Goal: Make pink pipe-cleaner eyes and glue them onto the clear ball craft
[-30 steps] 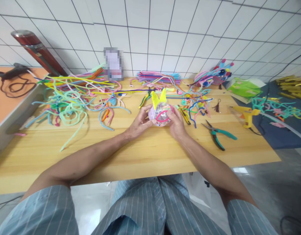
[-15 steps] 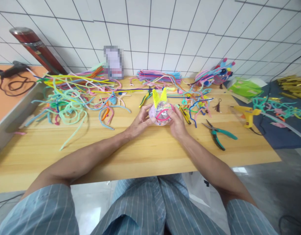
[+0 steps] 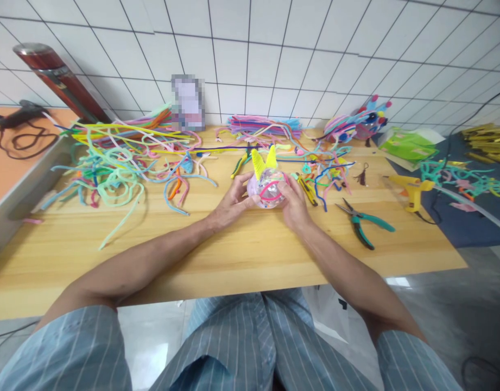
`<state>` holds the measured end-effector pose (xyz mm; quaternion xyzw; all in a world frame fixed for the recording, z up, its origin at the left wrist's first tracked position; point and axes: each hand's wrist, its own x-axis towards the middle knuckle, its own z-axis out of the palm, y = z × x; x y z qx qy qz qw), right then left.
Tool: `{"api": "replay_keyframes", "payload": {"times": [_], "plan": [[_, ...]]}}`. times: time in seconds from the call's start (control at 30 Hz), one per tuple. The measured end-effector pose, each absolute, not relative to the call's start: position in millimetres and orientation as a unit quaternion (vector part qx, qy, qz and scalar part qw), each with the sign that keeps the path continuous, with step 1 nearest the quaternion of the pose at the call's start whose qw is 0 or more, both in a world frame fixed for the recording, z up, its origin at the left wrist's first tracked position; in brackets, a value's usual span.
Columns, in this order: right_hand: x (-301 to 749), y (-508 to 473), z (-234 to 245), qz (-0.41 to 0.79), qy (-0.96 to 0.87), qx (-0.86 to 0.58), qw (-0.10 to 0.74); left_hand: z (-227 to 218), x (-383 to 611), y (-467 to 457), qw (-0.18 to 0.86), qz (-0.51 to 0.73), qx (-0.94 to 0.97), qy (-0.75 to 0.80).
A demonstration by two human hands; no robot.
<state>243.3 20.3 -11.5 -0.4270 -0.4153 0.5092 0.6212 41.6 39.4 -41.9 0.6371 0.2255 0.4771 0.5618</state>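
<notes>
Between my two hands is a clear round ball ornament (image 3: 270, 190) with a lilac fuzzy side, a pink curved strip on its front and two pointed yellow pipe-cleaner ears on top. My left hand (image 3: 235, 202) is closed around its left side, thumb on the lower front. On the other side, my right hand (image 3: 293, 205) grips it with the thumb over the pink strip. The fingers behind the ball are mostly hidden. Just behind it lie yellow-handled pliers (image 3: 241, 163), and a yellow-and-black cutter (image 3: 307, 190) is close to my right fingers.
Teal-handled pliers (image 3: 361, 222) and a yellow glue gun (image 3: 412, 191) with its cord lie to the right. Loose pipe cleaners (image 3: 115, 174) tangle at the left, with bundles (image 3: 261, 126) along the tiled wall. A phone (image 3: 188, 103) and a red flask (image 3: 62, 81) stand at the back left.
The yellow ears have tilted slightly to the left. Both hands keep the same hold, and nothing else has visibly moved.
</notes>
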Motion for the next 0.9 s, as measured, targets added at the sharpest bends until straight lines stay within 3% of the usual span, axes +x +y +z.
{"api": "replay_keyframes", "payload": {"times": [0.9], "plan": [[241.9, 20.7, -13.3, 0.515, -0.401, -0.428, 0.625, -39.4, 42.0, 38.6, 0.572, 0.484, 0.621, 0.232]]}}
